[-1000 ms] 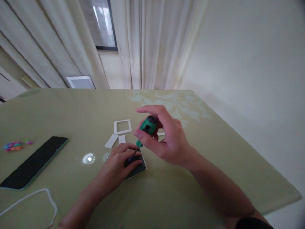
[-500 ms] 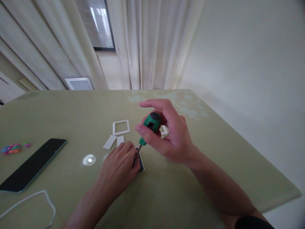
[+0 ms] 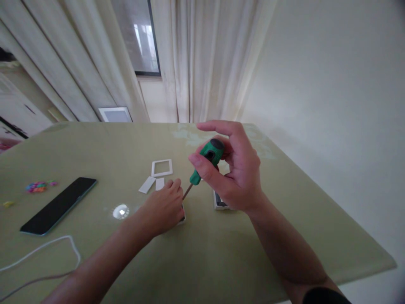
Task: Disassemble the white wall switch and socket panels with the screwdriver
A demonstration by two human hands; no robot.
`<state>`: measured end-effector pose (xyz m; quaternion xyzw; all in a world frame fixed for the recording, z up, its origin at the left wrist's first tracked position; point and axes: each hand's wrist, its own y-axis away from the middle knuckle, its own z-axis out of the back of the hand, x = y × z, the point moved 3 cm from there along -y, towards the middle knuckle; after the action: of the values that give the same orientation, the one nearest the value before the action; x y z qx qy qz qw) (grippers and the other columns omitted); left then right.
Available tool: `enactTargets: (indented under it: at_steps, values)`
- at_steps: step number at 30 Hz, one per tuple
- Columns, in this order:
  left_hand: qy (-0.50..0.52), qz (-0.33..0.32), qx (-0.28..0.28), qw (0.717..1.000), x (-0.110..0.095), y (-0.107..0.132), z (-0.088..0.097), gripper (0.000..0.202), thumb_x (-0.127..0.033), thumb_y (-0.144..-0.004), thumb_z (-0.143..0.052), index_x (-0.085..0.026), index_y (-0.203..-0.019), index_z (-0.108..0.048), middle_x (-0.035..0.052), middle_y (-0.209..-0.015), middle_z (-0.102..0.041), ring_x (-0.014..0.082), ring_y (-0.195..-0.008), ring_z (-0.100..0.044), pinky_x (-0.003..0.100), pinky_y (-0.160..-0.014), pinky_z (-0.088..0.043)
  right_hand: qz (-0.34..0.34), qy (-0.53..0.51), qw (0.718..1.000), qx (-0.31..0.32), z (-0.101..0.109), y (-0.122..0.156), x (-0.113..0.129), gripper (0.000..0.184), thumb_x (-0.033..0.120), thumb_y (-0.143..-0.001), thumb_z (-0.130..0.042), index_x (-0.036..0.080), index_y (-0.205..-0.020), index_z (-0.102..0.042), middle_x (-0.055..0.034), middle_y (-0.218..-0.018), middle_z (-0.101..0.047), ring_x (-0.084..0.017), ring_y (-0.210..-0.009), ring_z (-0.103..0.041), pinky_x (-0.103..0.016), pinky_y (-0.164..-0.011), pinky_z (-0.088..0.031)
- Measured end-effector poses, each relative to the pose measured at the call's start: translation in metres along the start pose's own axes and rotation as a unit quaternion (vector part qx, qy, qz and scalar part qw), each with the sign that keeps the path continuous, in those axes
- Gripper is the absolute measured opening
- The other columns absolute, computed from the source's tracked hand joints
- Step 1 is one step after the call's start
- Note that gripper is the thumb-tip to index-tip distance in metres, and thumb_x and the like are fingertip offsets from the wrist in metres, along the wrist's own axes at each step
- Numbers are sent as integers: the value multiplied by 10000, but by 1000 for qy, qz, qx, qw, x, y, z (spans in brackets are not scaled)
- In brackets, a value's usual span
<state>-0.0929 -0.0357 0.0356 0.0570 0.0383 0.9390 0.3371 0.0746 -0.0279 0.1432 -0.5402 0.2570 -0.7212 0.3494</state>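
In my right hand (image 3: 232, 169) is a screwdriver (image 3: 211, 153) with a green and black handle, held between thumb and fingers, index finger stretched out above it. Its metal shaft slants down to the left, and the tip disappears beside my left hand (image 3: 166, 207). Those left fingers are curled over a small dark block with a white rim (image 3: 181, 219), apparently a wall switch body, which they mostly cover. A similar white-edged dark switch body (image 3: 219, 202) lies partly behind my right hand.
Beyond my left hand lie a white square frame (image 3: 162, 174) and two white plates (image 3: 147, 185). To the left are a dark phone (image 3: 60, 207), small colourful pieces (image 3: 39, 186) and a white cable (image 3: 47, 242). A wall (image 3: 341, 126) borders the table's right side.
The view has shifted slightly. My right hand and the screwdriver have moved up and right relative to my left hand. The second switch body beside my right hand now shows.
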Motion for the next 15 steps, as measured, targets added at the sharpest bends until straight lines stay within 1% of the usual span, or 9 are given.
enactTargets:
  at_steps: [3, 6, 8, 10, 12, 14, 15]
  values:
    - [-56, -2, 40, 998, -5, 0, 5, 213, -180, -964, -631, -123, -869, -813, 229, -1021, -759, 391, -1084, -662, 533, -965, -554, 8, -10, 1000, -11, 5, -1, 4, 425, 332, -1013, -760, 255, -1394, -588, 31, -902, -708, -125, -679, -654, -290, -613, -594]
    - [-64, -9, 41, 997, -7, 1, 10, 232, -166, -972, -624, -119, -837, -808, 232, -990, -759, 398, -1090, -666, 535, -960, -554, 15, -13, 999, -27, 9, -2, 9, 407, 317, -1004, -764, 271, -1374, -600, 31, -923, -697, -129, -710, -657, -291, -631, -605]
    - [-44, -14, 33, 998, -2, 2, 11, 258, -159, -982, -604, -129, -807, -791, 221, -963, -752, 387, -1090, -662, 543, -990, -543, 19, -13, 999, -38, 12, -3, 12, 390, 324, -1003, -763, 275, -1357, -607, 35, -920, -683, -131, -710, -652, -294, -630, -603]
    - [-8, -10, 22, 1000, 8, 4, 10, 268, -164, -982, -588, -147, -778, -760, 207, -968, -744, 366, -1086, -658, 538, -1026, -528, 21, -10, 999, -45, 14, -3, 14, 377, 338, -1006, -757, 281, -1347, -606, 36, -907, -667, -133, -695, -638, -300, -628, -599]
    - [30, 10, 13, 999, 24, 6, 7, 250, -176, -976, -567, -167, -787, -730, 187, -1004, -740, 341, -1081, -660, 505, -1034, -523, 18, -4, 999, -43, 17, -4, 16, 373, 354, -1010, -751, 288, -1345, -600, 30, -909, -664, -138, -695, -631, -304, -641, -600]
    - [61, 45, 6, 997, 43, 5, 4, 248, -202, -990, -510, -180, -842, -707, 159, -1022, -735, 310, -1030, -675, 455, -973, -538, 8, 3, 999, -35, 20, -4, 17, 378, 372, -1016, -748, 294, -1351, -591, 20, -915, -667, -148, -714, -639, -308, -658, -604]
    - [77, 63, 4, 995, 53, 4, 1, 253, -224, -999, -483, -186, -866, -695, 143, -1005, -732, 292, -970, -682, 426, -908, -547, 3, 4, 1000, -31, 21, -4, 17, 384, 378, -1019, -748, 298, -1357, -584, 18, -913, -666, -154, -723, -645, -313, -663, -606]
